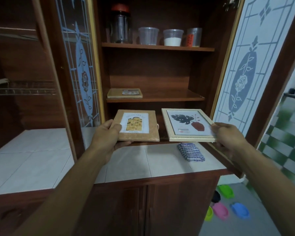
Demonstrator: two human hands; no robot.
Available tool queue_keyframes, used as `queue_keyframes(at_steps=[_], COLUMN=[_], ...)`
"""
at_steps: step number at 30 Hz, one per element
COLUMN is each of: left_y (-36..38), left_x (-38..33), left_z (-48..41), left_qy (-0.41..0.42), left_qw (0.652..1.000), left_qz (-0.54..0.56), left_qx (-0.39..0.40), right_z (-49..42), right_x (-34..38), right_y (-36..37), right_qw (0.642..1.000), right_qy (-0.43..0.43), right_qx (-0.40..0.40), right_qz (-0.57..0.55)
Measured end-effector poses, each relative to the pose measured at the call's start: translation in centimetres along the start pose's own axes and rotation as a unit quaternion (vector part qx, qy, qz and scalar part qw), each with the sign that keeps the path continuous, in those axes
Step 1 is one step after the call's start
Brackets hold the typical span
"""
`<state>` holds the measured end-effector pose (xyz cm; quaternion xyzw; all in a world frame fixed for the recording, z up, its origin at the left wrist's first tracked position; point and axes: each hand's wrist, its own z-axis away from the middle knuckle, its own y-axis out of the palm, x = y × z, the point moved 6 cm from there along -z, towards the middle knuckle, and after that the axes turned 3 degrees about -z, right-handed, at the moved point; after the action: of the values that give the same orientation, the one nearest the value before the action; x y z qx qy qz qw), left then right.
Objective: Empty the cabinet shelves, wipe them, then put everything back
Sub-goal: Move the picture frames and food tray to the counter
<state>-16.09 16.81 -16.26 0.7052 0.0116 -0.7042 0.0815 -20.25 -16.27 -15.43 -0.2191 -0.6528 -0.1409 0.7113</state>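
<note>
My left hand (107, 135) grips a brown picture frame (138, 126) with a yellow print by its left edge. In my right hand (228, 137) is a white picture frame (187, 125) showing a dark leaf and a red vase, held by its right edge. Both frames are flat and level, side by side in front of the cabinet's lowest opening. A third, brown frame (124, 93) lies flat on the middle shelf (169, 97). On the top shelf (157, 47) stand a dark jar with a red lid (120, 24) and three clear plastic tubs (172, 37). A folded blue-and-white striped cloth (191, 151) lies on the tiled counter.
Both glass cabinet doors stand open, the left door (80, 68) and the right door (245, 65), flanking my hands. The white tiled counter (32, 150) stretches to the left. Coloured plastic items (228, 208) lie on the floor at lower right.
</note>
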Motion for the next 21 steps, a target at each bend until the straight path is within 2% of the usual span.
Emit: queue_keyframes(at_steps=[12, 21], left_y=[-5.5, -13.1], left_x=[1.5, 0.9], left_z=[11.5, 15.8], left_qy=[-0.004, 0.010], left_qw=[1.000, 1.000], left_qz=[-0.005, 0.001], left_qx=[0.006, -0.002], right_z=[9.8, 17.4], right_x=[-2.4, -2.1], right_y=[-1.8, 1.4], right_qw=[0.999, 0.998], right_qy=[-0.005, -0.036], right_qx=[0.041, 0.034], right_qz=[-0.007, -0.031])
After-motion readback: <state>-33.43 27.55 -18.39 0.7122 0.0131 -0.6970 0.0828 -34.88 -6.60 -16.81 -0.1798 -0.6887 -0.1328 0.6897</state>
